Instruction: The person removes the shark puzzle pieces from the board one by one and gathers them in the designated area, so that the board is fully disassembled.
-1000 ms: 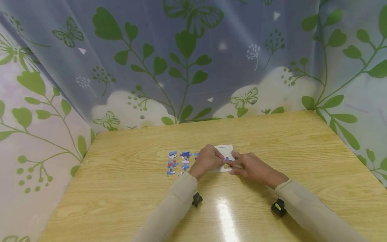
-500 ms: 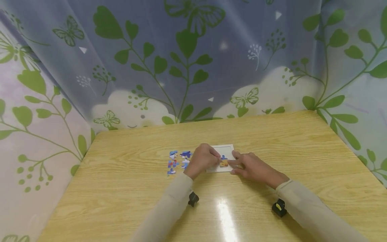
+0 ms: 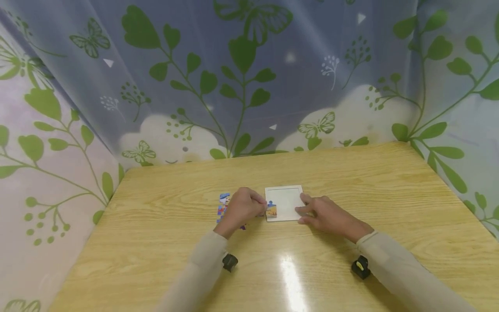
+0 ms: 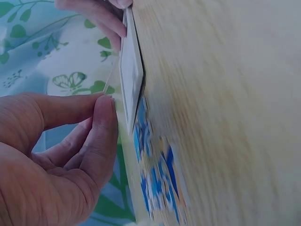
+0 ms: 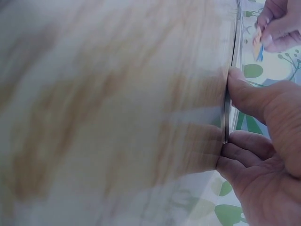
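Note:
In the head view my left hand (image 3: 242, 210) pinches a jigsaw piece (image 3: 271, 210) with a blue knob and a yellow-orange part, over the left side of a white puzzle tray (image 3: 286, 188). The left wrist view shows that piece edge-on between thumb and index finger, raised off the tray. My right hand (image 3: 321, 214) holds the tray by its right edge, thumb and fingers spread along it. Left of the tray lie loose jigsaw pieces (image 3: 224, 198), blue, white and red, partly hidden behind my left hand.
A wooden table (image 3: 343, 173) carries everything. Behind it and at both sides hangs a curtain (image 3: 187, 86) printed with leaves and butterflies. Several loose pieces (image 4: 155, 174) lie close to the tray's edge in the left wrist view.
My left hand has moved left across the tray, bringing the pinched piece from the right part to the left side. The right hand stays at the right edge, its index finger drawn back slightly.

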### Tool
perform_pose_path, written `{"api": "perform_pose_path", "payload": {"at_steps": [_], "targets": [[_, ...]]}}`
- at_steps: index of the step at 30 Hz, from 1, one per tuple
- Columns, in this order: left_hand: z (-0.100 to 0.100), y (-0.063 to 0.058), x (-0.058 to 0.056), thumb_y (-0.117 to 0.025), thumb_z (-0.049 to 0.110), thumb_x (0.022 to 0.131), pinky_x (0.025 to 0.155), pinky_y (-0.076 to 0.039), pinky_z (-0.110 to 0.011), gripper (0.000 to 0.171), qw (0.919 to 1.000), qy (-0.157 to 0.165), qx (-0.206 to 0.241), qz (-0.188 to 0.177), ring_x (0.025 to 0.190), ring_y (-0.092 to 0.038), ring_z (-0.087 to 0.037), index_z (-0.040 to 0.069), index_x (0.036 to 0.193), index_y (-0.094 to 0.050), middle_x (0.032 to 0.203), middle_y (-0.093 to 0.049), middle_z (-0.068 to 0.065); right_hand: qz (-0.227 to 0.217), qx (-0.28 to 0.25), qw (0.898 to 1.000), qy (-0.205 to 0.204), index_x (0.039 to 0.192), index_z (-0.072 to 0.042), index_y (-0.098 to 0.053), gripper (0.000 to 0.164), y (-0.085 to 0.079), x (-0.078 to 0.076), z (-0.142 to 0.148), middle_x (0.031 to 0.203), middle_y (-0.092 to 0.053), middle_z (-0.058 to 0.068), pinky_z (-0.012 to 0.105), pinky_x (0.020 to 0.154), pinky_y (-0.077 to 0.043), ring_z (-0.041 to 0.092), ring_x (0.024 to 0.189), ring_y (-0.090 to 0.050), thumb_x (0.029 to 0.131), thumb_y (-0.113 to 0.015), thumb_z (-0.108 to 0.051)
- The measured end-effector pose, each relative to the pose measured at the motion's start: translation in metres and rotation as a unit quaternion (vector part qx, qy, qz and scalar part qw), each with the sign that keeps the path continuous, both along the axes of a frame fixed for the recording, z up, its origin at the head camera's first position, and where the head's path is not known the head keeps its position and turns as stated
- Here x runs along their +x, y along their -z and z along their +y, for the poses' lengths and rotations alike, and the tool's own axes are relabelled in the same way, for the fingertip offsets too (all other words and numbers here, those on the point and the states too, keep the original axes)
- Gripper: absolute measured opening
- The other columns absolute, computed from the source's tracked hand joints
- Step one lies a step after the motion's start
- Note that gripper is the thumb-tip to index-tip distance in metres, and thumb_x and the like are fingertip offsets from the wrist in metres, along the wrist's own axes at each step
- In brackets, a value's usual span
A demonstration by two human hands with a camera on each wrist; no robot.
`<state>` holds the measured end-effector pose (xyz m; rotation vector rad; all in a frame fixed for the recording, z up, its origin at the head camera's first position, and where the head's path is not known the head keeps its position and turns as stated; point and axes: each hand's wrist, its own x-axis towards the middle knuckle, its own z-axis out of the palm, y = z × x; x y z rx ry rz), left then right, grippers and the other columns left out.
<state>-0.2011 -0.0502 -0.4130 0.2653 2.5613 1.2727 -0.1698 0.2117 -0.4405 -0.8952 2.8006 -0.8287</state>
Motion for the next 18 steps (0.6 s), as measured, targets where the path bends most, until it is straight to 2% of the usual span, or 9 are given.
{"api": "perform_pose_path", "payload": {"at_steps": [4, 9, 18], "targets": [[-0.012, -0.001, 0.005, -0.076, 0.011, 0.088, 0.057, -0.052, -0.030, 0.004, 0.9997, 0.005, -0.022, 0.004, 0.071, -0.068, -0.020, 0.008, 0.085, -0.076, 0.078, -0.073, -0.001, -0.008, -0.002, 1.000, 0.003, 0.122, 0.007, -0.068, 0.034, -0.001, 0.000, 0.000, 0.144, -0.040, 0.040, 0.056, 0.104, -0.043, 0.052, 0.131, -0.045, 0.095, -0.072, -0.014], [-0.023, 0.001, 0.011, -0.077, 0.010, 0.088, 0.061, -0.055, -0.030, 0.005, 0.9989, 0.014, -0.042, 0.018, 0.070, -0.067, -0.016, 0.008, 0.083, -0.076, 0.079, -0.072, 0.001, -0.010, -0.002, 1.000, 0.003, 0.121, 0.007, -0.068, 0.034, -0.001, 0.000, 0.000, 0.143, -0.040, 0.042, 0.057, 0.104, -0.042, 0.054, 0.130, -0.045, 0.095, -0.072, -0.014], [-0.035, 0.006, 0.018, -0.079, 0.005, 0.083, 0.058, -0.050, -0.027, 0.005, 0.9973, 0.018, -0.062, 0.034, 0.066, -0.062, -0.012, 0.008, 0.081, -0.076, 0.077, -0.070, 0.001, -0.014, -0.002, 1.000, 0.002, 0.122, 0.007, -0.068, 0.035, 0.000, 0.000, -0.001, 0.144, -0.038, 0.042, 0.058, 0.105, -0.041, 0.054, 0.131, -0.044, 0.095, -0.072, -0.015]]}}
